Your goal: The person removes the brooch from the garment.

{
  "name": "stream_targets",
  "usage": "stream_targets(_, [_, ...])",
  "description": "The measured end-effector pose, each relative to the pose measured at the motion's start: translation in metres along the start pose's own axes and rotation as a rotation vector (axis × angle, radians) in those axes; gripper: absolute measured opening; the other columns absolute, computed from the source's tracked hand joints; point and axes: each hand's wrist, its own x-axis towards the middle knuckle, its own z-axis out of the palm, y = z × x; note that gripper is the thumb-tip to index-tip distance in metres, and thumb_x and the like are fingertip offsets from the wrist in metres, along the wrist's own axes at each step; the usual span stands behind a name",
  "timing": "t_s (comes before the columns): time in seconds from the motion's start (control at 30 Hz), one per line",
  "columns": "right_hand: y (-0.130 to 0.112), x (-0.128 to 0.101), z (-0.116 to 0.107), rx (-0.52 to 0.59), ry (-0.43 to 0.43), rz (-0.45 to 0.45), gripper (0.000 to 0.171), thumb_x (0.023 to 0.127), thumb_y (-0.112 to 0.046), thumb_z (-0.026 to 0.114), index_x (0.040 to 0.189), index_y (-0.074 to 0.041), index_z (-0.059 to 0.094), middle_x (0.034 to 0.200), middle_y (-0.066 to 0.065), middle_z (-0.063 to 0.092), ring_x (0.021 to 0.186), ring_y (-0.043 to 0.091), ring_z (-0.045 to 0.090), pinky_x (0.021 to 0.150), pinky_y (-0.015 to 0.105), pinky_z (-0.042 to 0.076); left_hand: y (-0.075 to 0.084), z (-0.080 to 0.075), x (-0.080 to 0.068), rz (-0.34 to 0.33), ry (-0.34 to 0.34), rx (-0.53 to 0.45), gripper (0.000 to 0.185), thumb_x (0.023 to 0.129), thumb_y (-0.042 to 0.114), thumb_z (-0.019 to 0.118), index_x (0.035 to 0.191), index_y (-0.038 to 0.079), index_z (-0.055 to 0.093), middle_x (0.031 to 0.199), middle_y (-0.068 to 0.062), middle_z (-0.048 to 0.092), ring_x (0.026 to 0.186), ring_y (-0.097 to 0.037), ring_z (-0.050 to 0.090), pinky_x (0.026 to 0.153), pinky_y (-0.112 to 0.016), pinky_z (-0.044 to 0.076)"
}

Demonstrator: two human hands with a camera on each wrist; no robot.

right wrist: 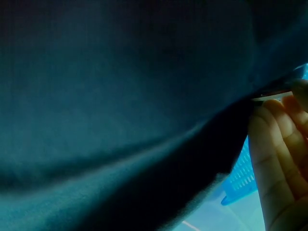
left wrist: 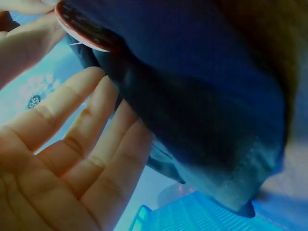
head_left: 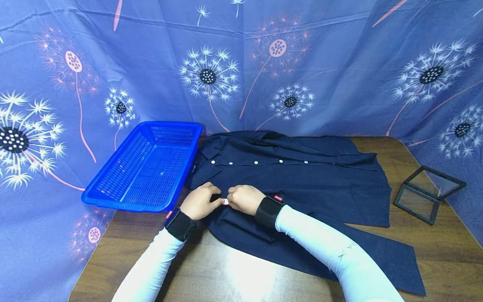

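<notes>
A dark navy button-up shirt (head_left: 286, 188) lies spread on the table, its white buttons in a row. Over its near chest part, both hands meet at a small round badge (head_left: 225, 201) with a pale face. The left wrist view shows the badge's red-and-white rim (left wrist: 89, 43) and dark back, against the shirt cloth. My left hand (head_left: 201, 201) pinches the badge from the left, thumb at its edge, other fingers loosely bent beside the cloth. My right hand (head_left: 245, 199), fingers curled, grips it from the right. Cloth hides part of the right wrist view.
A blue plastic basket (head_left: 171, 204) stands at the left, touching the collar end of the shirt. A black hinged frame (head_left: 419, 212) with clear panes stands open at the right. Brown wooden table (head_left: 211, 277) shows along the front. A dandelion-print cloth (head_left: 241, 84) hangs behind.
</notes>
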Motion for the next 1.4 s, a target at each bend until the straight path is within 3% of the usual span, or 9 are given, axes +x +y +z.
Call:
stream_targets(0.27, [0.004,0.001,-0.002,0.067,0.025,0.055,0.012,0.084,-0.016,0.071,0.073,-0.015,0.068,0.072,-0.002,0.059,0.065,0.013,0.06,0.063,0.031,0.05,0.002,-0.004,-0.001,0.022,0.03,-0.012,0.032,0.085,0.031,0.076,0.101,0.004,0.073,0.097,-0.008,0.07,0.093,-0.022,0.068,0.081,-0.039,0.055])
stream_targets(0.53, [0.007,0.003,-0.002,0.117,0.031,0.068,0.01,0.085,-0.014,0.071,0.075,-0.016,0.069,0.073,-0.003,0.06,0.065,0.011,0.06,0.062,0.029,0.049,-0.001,0.003,-0.001,0.029,0.029,0.007,0.02,0.077,0.021,0.082,0.089,0.01,0.071,0.086,-0.001,0.065,0.079,-0.017,0.065,0.07,-0.035,0.053])
stream_targets(0.9, [0.008,0.004,-0.002,0.175,0.036,0.1,0.007,0.085,-0.013,0.069,0.078,-0.014,0.071,0.074,-0.002,0.061,0.064,0.01,0.059,0.062,0.028,0.049,0.0,0.007,0.0,-0.004,0.07,0.011,0.01,0.08,0.013,0.079,0.08,0.013,0.069,0.08,0.0,0.064,0.075,-0.018,0.065,0.067,-0.036,0.053])
stream_targets(1.13, [0.008,0.004,-0.003,0.228,0.065,0.135,0.006,0.087,-0.013,0.068,0.082,-0.013,0.072,0.078,-0.001,0.065,0.067,0.011,0.06,0.064,0.028,0.05,0.001,0.007,-0.001,0.02,0.12,0.026,0.01,0.079,0.011,0.079,0.078,0.013,0.069,0.079,0.001,0.064,0.073,-0.017,0.066,0.066,-0.036,0.053])
stream_targets(1.4, [0.009,0.005,-0.003,0.275,0.077,0.184,0.004,0.087,-0.017,0.071,0.088,-0.013,0.072,0.084,-0.002,0.067,0.071,0.009,0.06,0.066,0.026,0.05,0.001,0.007,-0.002,0.018,0.132,0.02,0.01,0.082,0.011,0.077,0.079,0.014,0.067,0.079,0.002,0.062,0.073,-0.016,0.065,0.065,-0.037,0.053])
